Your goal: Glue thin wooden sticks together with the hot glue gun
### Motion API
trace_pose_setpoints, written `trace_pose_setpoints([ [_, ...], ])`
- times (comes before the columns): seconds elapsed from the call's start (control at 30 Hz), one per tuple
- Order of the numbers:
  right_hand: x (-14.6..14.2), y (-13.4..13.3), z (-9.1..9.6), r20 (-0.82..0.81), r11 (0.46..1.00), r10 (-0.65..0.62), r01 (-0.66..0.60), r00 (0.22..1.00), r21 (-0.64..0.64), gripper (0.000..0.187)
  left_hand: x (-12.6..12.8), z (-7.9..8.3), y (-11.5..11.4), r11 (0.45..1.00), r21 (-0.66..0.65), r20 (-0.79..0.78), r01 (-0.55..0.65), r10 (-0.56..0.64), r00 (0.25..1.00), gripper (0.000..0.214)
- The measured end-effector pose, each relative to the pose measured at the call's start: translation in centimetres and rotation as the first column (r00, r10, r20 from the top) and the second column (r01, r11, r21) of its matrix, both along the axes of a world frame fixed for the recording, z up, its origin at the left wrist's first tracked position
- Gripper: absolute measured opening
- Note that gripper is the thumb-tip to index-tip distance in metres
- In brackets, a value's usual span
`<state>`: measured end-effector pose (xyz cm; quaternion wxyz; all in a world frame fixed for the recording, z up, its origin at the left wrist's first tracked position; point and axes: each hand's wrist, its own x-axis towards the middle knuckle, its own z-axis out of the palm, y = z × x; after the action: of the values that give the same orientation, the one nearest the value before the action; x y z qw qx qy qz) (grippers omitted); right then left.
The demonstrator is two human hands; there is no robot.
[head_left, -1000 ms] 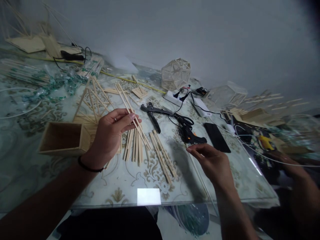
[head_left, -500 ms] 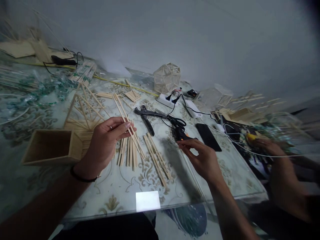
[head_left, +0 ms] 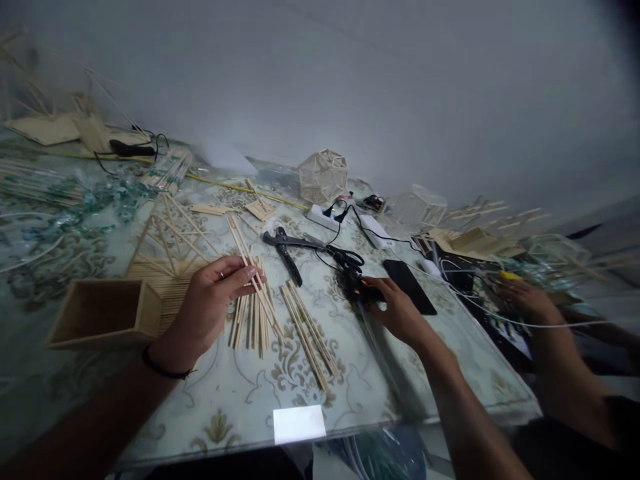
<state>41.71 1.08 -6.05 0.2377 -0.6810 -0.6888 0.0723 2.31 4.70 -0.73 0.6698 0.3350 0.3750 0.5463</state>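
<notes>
My left hand pinches a pair of thin wooden sticks between thumb and fingers, tilted above a loose bundle of wooden sticks. My right hand has its fingers closed around a black glue gun with orange parts; a long translucent glue stick trails from it toward the table's front edge. Part of the gun is hidden by the fingers. Between the hands lie several more sticks. Just beyond them are black scissors and a black-handled cutter.
A wooden box and a stick frame stand at left. Behind are a lattice ball and power strips with cables. A black phone lies beside my right hand. At far right, another person's hand touches something yellow.
My right hand has moved from pinching beside the glue gun to closing around it. My left hand still holds the sticks. The camera view has shifted slightly.
</notes>
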Motion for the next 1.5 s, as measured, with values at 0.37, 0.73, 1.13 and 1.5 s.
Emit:
trace_pose_setpoints([
  [0.37,-0.5,-0.5,2.3,-0.123,0.981,-0.154,0.166,0.98,0.097,0.033,0.0,0.2,0.0,0.998,-0.035,0.079,0.055,-0.052,0.996,0.021],
  [0.73,-9.0,-3.3,6.6,-0.538,0.998,-0.047,0.025,0.842,-0.049,0.045,-0.2,0.2,0.2,0.994,-0.016,0.112,0.112,-0.109,0.988,0.018],
  [1.13,-14.7,-3.3,2.2,-0.803,0.899,0.086,-0.393,0.589,-0.192,0.051,-0.1,0.6,0.0,0.997,-0.003,0.186,0.075,-0.073,0.98,0.016],
  [1.5,-15.7,-5.0,0.7,-0.966,0.925,-0.126,-0.324,0.227,-0.197,0.059,-0.1,0.2,-0.2,0.995,0.032,0.214,0.091,-0.095,0.972,0.01],
])
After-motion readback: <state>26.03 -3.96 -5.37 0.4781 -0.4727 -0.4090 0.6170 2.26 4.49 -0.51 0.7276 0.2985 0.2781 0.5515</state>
